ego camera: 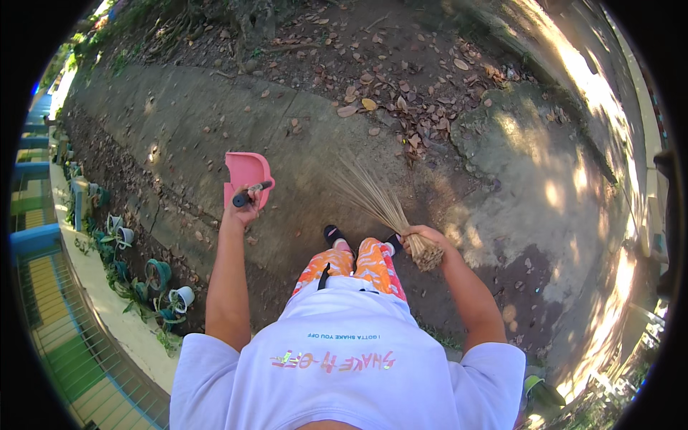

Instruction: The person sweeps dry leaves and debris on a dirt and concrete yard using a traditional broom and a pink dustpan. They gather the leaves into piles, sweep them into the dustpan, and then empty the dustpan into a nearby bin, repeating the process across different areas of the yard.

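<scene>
My left hand grips the dark handle of a pink plastic dustpan, whose pan hangs beyond the fist over the concrete. In my right hand is a stick broom of thin pale ribs, held around its bundled butt end. Its tips fan out forward and to the left. Whether they touch the ground I cannot tell. Dry brown leaves lie heaped ahead, beyond the broom's tips, where the concrete meets bare soil.
Potted plants line a low wall on the left, beside a railing. Tree roots rise at the top. A cracked concrete slab lies to the right, near a raised curb. My sandalled feet stand below.
</scene>
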`<state>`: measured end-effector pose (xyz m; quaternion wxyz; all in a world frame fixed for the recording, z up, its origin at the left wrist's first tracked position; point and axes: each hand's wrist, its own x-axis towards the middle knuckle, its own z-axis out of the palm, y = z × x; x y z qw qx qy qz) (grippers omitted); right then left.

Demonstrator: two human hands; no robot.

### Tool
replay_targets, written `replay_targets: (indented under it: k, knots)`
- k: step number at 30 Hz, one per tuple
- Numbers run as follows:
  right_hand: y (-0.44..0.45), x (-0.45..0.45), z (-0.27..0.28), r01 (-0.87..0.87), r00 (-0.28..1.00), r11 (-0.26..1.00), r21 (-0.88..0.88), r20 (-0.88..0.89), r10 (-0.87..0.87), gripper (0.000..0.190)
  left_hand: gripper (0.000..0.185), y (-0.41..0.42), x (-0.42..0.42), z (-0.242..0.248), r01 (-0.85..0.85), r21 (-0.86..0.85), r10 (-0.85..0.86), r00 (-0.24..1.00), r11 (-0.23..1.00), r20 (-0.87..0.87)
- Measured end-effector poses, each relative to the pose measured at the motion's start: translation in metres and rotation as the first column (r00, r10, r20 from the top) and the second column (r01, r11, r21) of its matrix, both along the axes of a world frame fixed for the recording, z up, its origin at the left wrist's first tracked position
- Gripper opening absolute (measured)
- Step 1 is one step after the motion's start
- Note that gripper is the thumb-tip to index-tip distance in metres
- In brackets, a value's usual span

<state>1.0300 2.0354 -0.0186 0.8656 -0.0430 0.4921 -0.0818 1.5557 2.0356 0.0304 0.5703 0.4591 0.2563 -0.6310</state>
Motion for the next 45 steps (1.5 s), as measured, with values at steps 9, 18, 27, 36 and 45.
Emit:
replay_targets:
  k: [9, 18, 27, 36, 45]
  knots:
    - [-0.102, -0.006, -0.028, -0.084, 0.962, 0.956, -0.283, -0.274, 0.004, 0.012, 0.019, -0.004, 0.023, -0.005, 0.115, 0.007, -0.115, 0.992, 0.993, 0.045]
    - [-0.002, 0.234, -0.015, 0.116, 0.917, 0.976, 0.185, 0.356, -0.177, 0.022, 0.025, 0.004, 0.067, 0.016, 0.13, -0.089, -0.12, 0.986, 0.987, 0.113]
    - [-0.122, 0.204, -0.058, 0.09, 0.989, 0.995, -0.047, 0.123, -0.084, 0.018, 0.033, 0.032, 0.126, -0.003, 0.016, 0.006, -0.016, 0.988, 1.0, 0.156]
    - [-0.149, 0.311, -0.05, -0.025, 0.947, 0.906, -0.423, -0.3, -0.114, 0.055, 0.022, 0.006, 0.137, -0.022, -0.15, 0.066, 0.14, 0.981, 0.986, 0.136]
    - [-0.255, 0.356, -0.064, -0.255, 0.928, 0.959, 0.124, 0.308, 0.207, 0.017, 0.022, -0.087, 0.125, 0.006, -0.311, 0.04, 0.304, 0.945, 0.95, 0.121]
